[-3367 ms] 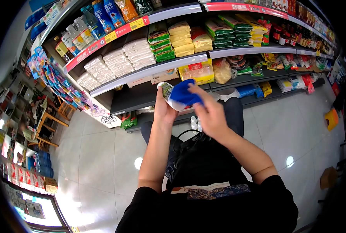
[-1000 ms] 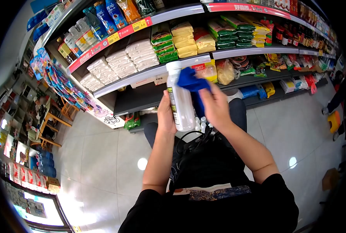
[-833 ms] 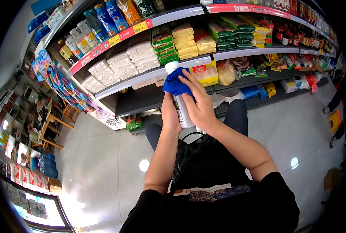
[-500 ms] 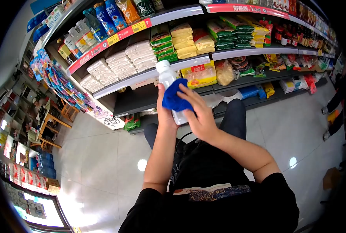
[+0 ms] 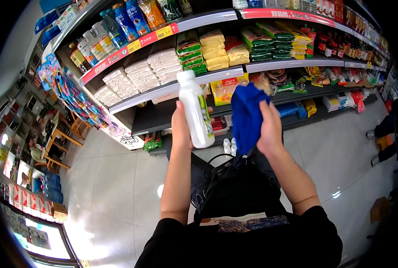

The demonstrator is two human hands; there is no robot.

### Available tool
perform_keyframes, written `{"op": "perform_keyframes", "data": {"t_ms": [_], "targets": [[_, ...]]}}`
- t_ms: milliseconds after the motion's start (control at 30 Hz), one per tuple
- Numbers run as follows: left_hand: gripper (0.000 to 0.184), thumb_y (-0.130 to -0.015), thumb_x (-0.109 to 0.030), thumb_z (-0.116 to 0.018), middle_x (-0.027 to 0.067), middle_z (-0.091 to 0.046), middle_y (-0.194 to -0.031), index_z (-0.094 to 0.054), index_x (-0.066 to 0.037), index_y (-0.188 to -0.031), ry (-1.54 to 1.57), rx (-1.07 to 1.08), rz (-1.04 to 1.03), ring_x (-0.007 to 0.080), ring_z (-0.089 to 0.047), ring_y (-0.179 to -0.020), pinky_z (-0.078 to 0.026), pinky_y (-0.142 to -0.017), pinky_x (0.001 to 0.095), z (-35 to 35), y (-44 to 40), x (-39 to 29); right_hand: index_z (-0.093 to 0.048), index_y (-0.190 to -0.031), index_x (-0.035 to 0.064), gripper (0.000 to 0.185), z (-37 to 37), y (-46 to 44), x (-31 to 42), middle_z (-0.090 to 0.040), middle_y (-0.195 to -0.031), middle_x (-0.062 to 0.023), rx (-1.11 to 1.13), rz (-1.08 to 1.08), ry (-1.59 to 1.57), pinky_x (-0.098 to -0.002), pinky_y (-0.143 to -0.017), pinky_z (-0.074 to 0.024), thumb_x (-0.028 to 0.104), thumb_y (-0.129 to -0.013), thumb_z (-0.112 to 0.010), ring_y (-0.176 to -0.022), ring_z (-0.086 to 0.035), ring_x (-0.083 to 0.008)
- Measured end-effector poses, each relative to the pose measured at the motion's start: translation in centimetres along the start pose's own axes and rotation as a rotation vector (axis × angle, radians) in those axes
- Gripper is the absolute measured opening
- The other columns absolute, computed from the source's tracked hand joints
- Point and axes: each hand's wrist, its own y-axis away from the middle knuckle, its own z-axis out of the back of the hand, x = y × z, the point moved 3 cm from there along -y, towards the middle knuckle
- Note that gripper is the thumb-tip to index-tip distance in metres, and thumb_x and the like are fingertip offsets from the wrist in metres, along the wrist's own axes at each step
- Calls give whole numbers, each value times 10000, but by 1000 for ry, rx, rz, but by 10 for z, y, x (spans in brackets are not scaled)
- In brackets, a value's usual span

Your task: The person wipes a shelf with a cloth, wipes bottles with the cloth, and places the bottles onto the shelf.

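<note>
A white bottle (image 5: 194,111) with a white cap and a green printed label stands slightly tilted in my left hand (image 5: 181,129), whose fingers wrap round it from behind. To its right, my right hand (image 5: 271,129) grips a blue cloth (image 5: 249,116) that hangs bunched from the fingers. Cloth and bottle are apart, with a gap between them. Both hands are in front of the lower shelves, above my lap.
Shelves (image 5: 176,91) curve across the front, with stacked white packs (image 5: 138,73), yellow packs (image 5: 214,49), green bags (image 5: 254,42) and bottles (image 5: 118,27). Hanging packets (image 5: 69,94) are at the left end. Another person's legs (image 5: 384,134) show at the far right, and a carton (image 5: 380,209) sits below.
My right hand has drawn the blue cloth off the bottle and moved right. The bottle has turned, so its green label shows, and my left hand still holds it.
</note>
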Motion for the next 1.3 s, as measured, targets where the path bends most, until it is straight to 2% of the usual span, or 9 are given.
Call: {"op": "perform_keyframes", "data": {"t_ms": [100, 200, 233, 300, 567, 800, 833, 967, 1300], "targets": [[763, -907, -620, -468, 167, -632, -1048, -482, 48, -1277, -263, 158, -34, 245, -634, -879, -563, -700, 422, -3, 10, 8, -548, -1261, 27, 335, -22, -22, 29, -633, -1144, -65, 126, 228, -12, -266, -868, -492, 240, -1010, -487, -996, -611, -128], [506, -954, -342, -547, 122, -629, -1069, -504, 57, -1263, -381, 198, -155, 171, -614, -927, -497, -808, 304, -7, 15, 19, -587, -1207, 7, 283, -57, -36, 40, -638, -1020, -37, 472, 429, 386, -230, -785, -457, 157, -983, -503, -894, -558, -72], [514, -952, -343, -542, 122, -621, -1094, -509, 66, -1261, -477, 229, -187, 163, -593, -951, -475, -842, 301, -7, 15, 22, -602, -1151, 3, 252, -63, -37, 41, -638, -973, -41, 613, 437, 708, -239, -754, -451, 161, -976, -516, -854, -551, -78], [537, -936, -363, -568, 124, -627, -1077, -522, 70, -1249, -388, 228, -102, 155, -582, -953, -463, -852, 298, -6, 18, 24, -612, -1103, 8, 227, -69, -44, 38, -641, -967, -48, 658, 395, 786, -248, -752, -450, 171, -976, -518, -855, -551, -83], [570, -868, -406, -662, 97, -632, -1035, -566, 72, -1163, -480, 437, 5, 140, -578, -942, -467, -827, 294, 20, 19, 49, -600, -1203, 44, 300, -19, -65, -16, -657, -1039, -36, 423, -288, 356, -262, -796, -508, 218, -981, -499, -894, -631, -99], [710, -861, -458, -646, 131, -629, -1127, -499, 88, -1290, -222, 439, 92, 182, -610, -1003, -482, -864, 315, 41, 13, 93, -556, -1252, 55, 464, 62, -86, -97, -628, -1220, -158, -25, -775, -119, -421, -950, -500, 412, -1001, -400, -1060, -639, -296], [918, -739, -683, -671, 191, -661, -990, -540, 111, -1180, -269, 317, 98, 254, -678, -808, -568, -681, 364, 41, 11, 94, -528, -1278, 25, 493, 68, -87, -99, -618, -1225, -178, -121, -793, -166, -441, -927, -512, 413, -999, -407, -1072, -630, -309], [982, -691, -702, -693, 226, -617, -1028, -476, 88, -1232, -78, 205, 225, 297, -668, -748, -573, -583, 412, 69, 0, 101, -525, -1243, -11, 434, 129, -112, -145, -631, -1171, -198, -282, -809, -132, -467, -864, -539, 331, -982, -462, -1023, -642, -328], [923, -703, -754, -621, 118, -587, -1139, -482, -68, -1305, 376, -74, 277, 255, -616, -865, -547, -641, 404, 143, -68, 135, -582, -1158, 54, 233, 151, -191, -238, -660, -1050, -100, -271, -461, 331, -339, -754, -522, 136, -944, -539, -901, -640, -213]]}}
